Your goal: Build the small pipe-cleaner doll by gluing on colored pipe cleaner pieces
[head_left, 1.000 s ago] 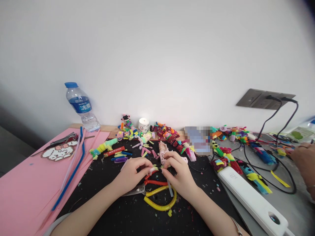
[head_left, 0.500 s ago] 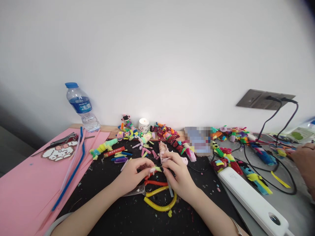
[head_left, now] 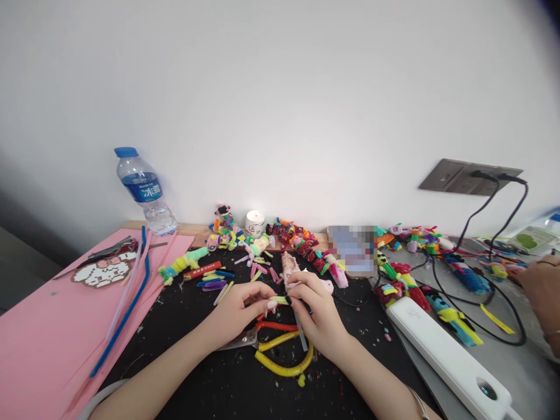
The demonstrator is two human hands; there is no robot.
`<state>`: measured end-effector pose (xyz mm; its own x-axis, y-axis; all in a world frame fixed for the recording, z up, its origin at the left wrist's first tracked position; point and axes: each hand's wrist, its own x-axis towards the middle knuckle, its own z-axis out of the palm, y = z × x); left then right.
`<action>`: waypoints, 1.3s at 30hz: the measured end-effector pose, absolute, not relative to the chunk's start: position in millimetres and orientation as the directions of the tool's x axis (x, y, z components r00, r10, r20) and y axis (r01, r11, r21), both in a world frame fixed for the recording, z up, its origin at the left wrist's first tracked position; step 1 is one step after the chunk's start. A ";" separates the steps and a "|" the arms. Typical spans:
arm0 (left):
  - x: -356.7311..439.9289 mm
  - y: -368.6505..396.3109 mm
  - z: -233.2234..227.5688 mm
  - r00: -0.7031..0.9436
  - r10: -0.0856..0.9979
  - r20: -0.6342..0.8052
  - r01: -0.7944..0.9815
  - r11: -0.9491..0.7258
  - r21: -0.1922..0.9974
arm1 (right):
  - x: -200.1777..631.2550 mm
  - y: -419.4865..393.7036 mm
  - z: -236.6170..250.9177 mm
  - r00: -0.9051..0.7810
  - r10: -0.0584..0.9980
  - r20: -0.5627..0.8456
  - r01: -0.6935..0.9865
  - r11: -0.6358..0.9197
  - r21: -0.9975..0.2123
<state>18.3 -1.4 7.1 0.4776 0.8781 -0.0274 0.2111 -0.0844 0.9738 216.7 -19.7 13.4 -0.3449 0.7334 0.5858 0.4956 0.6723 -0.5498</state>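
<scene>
a pale green piece (head_left: 280, 300) pinched at both ends

from where i'm standing, the left hand (head_left: 245, 312) has one end between thumb and fingertips, and the right hand (head_left: 315, 306) nips the other, so the little strip sits level between them, just above the black mat (head_left: 188, 379). the hands are close together, their fingers curled.

right below, on the wearer's side, lies a scissors-like tool (head_left: 284, 370) with red and yellow handles, its metal end partly hidden by the left forearm. a thin clear strip (head_left: 303, 335) slants down from under the right hand, over the handles. a pinkish fuzzy piece (head_left: 289, 267) lies just beyond the right hand, partly covered by it.

off past the left hand there are purple pieces (head_left: 214, 286), pink bits (head_left: 275, 275) and a red tube (head_left: 202, 270) with writing on it. a water bottle (head_left: 146, 192) stands near the wall, behind the pink board (head_left: 56, 332). to the right, a long white device (head_left: 446, 356) lies aslant on the tabletop (head_left: 516, 373), and another person's hand (head_left: 542, 286) shows at the edge.
</scene>
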 end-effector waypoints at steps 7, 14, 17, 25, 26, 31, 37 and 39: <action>19.0 -2.4 8.9 0.474 0.880 -0.032 0.207 -0.076 0.975 | 216.3 -20.3 12.6 -0.340 0.719 0.606 0.492 0.685 -0.538; 19.4 -2.6 8.9 0.465 0.885 -0.025 0.195 -0.074 0.978 | 215.9 -20.2 12.3 -0.340 0.716 0.609 0.489 0.688 -0.536; 19.2 -2.0 8.5 0.469 0.883 -0.026 0.194 -0.074 0.978 | 215.8 -20.5 12.9 -0.338 0.714 0.613 0.491 0.689 -0.533; 19.0 -2.5 9.1 0.466 0.884 -0.024 0.185 -0.071 0.980 | 215.9 -20.0 13.0 -0.348 0.713 0.609 0.473 0.694 -0.542; 18.9 -2.6 9.1 0.466 0.884 -0.024 0.188 -0.072 0.979 | 216.0 -19.9 13.1 -0.348 0.713 0.609 0.473 0.694 -0.543; 19.3 -2.3 8.7 0.477 0.879 -0.027 0.184 -0.070 0.980 | 215.9 -20.3 14.4 -0.347 0.715 0.606 0.467 0.693 -0.550; 20.5 -2.7 8.7 0.549 0.831 -0.084 0.150 0.001 0.989 | 216.3 -20.2 13.3 -0.351 0.728 0.589 0.455 0.683 -0.572; 20.3 -3.2 8.2 0.577 0.810 -0.099 0.174 -0.004 0.985 | 216.2 -20.4 13.1 -0.354 0.735 0.578 0.445 0.676 -0.587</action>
